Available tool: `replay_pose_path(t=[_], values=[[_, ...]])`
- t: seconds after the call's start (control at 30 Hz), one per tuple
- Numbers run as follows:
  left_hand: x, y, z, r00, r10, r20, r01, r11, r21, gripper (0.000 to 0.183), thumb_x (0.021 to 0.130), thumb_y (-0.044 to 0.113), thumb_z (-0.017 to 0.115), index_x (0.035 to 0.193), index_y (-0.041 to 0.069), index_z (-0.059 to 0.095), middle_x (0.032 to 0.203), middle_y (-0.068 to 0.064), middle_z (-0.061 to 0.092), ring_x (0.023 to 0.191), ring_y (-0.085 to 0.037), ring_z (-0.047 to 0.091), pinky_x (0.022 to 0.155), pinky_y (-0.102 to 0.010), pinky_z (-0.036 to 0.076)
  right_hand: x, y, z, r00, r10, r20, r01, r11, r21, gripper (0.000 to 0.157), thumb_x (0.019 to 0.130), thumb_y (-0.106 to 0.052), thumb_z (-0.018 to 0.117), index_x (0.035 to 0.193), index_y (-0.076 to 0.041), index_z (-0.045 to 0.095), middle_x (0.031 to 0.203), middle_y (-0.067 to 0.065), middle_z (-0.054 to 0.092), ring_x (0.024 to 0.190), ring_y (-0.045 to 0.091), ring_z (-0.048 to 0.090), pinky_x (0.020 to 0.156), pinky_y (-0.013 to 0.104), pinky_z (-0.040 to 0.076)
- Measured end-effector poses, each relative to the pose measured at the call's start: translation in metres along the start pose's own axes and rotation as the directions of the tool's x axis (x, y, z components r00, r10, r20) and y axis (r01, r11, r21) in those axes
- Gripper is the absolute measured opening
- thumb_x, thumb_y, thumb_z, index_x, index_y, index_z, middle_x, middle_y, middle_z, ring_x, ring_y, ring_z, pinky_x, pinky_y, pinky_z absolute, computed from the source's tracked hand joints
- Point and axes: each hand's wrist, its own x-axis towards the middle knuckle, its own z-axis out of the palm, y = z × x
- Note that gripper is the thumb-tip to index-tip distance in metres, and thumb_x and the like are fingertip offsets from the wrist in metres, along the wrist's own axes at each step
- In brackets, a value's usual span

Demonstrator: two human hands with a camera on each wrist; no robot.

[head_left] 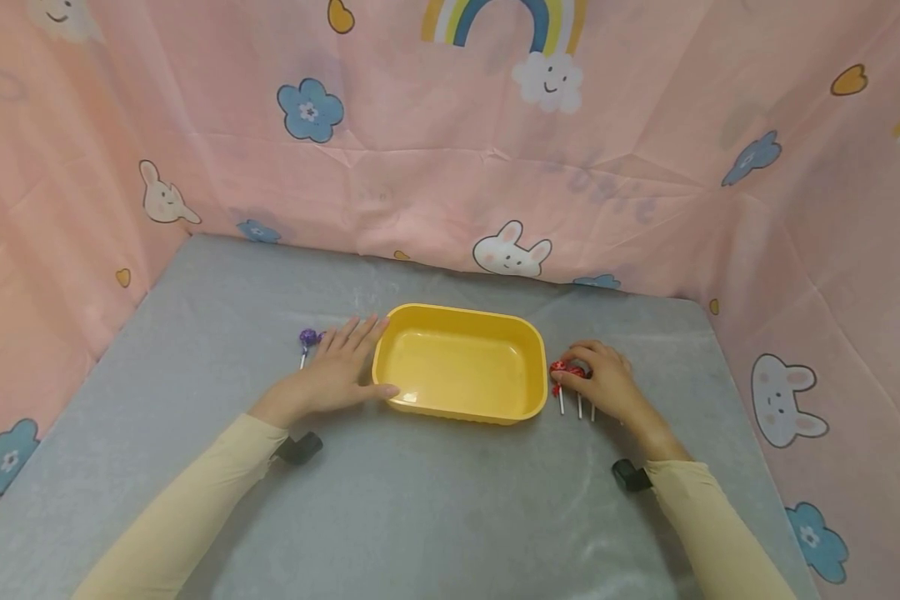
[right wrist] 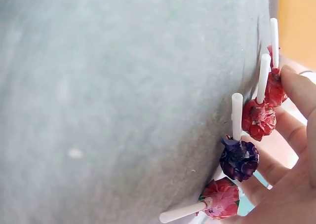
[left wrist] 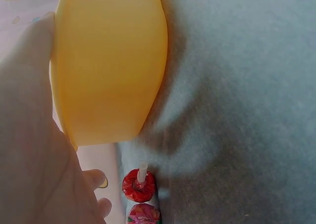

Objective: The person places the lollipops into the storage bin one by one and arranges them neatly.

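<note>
A yellow plastic container [head_left: 457, 367] stands on the grey surface between both hands, nothing inside it. My left hand [head_left: 333, 371] spreads over its left end, thumb on the near rim, fingers straight at the far corner. A purple lollipop [head_left: 307, 337] lies just beyond that hand; the left wrist view also shows a red lollipop [left wrist: 138, 185] and a pinkish one [left wrist: 143, 214] below its fingers. To the container's right, my right hand [head_left: 607, 379] pinches a red lollipop [right wrist: 275, 90] between thumb and forefinger. Beside it are another red lollipop [right wrist: 260, 119], a dark purple one [right wrist: 240, 159] and a pink-red one [right wrist: 220, 199].
Grey cloth [head_left: 435, 508] covers the tabletop. Pink printed curtains [head_left: 420, 192] hang behind it and along both sides. A small black device [head_left: 300, 448] sits at the left wrist, another black device [head_left: 632, 476] at the right.
</note>
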Motion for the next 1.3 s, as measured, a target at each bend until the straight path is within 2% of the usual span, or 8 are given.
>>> replay_pose_path(t=[0.23,0.4,0.6,0.93,1.3], values=[[-0.001,0.001,0.0,1.0,0.001,0.004,0.0,1.0,-0.004,0.109,0.086,0.074,0.053,0.16,0.023,-0.007,0.169,-0.012,0.001,0.156,-0.04,-0.002,0.122,-0.067,0.003,0.002,-0.003,-0.004,0.999,-0.033,-0.02,0.033,0.999,0.016,0.03,0.089,-0.035,0.073,0.105,-0.01,0.07,0.124,0.019,0.061,0.119,0.041,0.051,0.106,0.063,0.034],[0.0,-0.001,0.001,1.0,-0.001,0.002,0.001,1.0,-0.001,0.109,0.086,0.074,0.053,0.16,0.023,-0.008,0.169,-0.012,0.001,0.156,-0.04,-0.001,0.122,-0.067,0.002,0.003,-0.007,-0.009,0.999,-0.03,-0.012,0.031,0.999,0.033,0.029,0.089,-0.033,0.073,0.105,-0.009,0.07,0.121,0.018,0.062,0.116,0.038,0.052,0.104,0.06,0.04],[0.0,0.0,0.0,1.0,0.002,0.005,-0.002,1.0,-0.014,0.109,0.086,0.074,0.053,0.16,0.023,-0.007,0.169,-0.012,0.002,0.156,-0.04,-0.001,0.122,-0.066,0.003,0.003,-0.011,-0.015,1.0,-0.015,-0.013,0.016,0.999,0.05,0.03,0.09,-0.031,0.072,0.108,-0.007,0.069,0.119,0.017,0.064,0.117,0.037,0.054,0.106,0.059,0.041],[-0.001,0.002,-0.003,1.0,0.001,0.011,-0.001,1.0,-0.016,0.109,0.086,0.074,0.053,0.16,0.022,-0.007,0.169,-0.013,0.003,0.156,-0.04,0.0,0.123,-0.066,0.003,0.005,-0.021,-0.025,0.999,0.031,-0.026,-0.03,0.998,0.051,0.037,0.093,-0.037,0.069,0.113,-0.006,0.067,0.124,0.017,0.063,0.121,0.039,0.055,0.108,0.061,0.04],[0.0,-0.002,0.001,1.0,0.007,-0.005,-0.007,1.0,-0.01,0.11,0.084,0.078,0.051,0.16,0.023,-0.007,0.169,-0.012,0.004,0.156,-0.04,0.001,0.123,-0.066,0.004,0.007,-0.035,-0.034,0.998,0.044,-0.054,-0.041,0.997,0.065,0.041,0.094,-0.04,0.066,0.116,-0.006,0.066,0.126,0.017,0.063,0.122,0.039,0.054,0.109,0.062,0.04]])
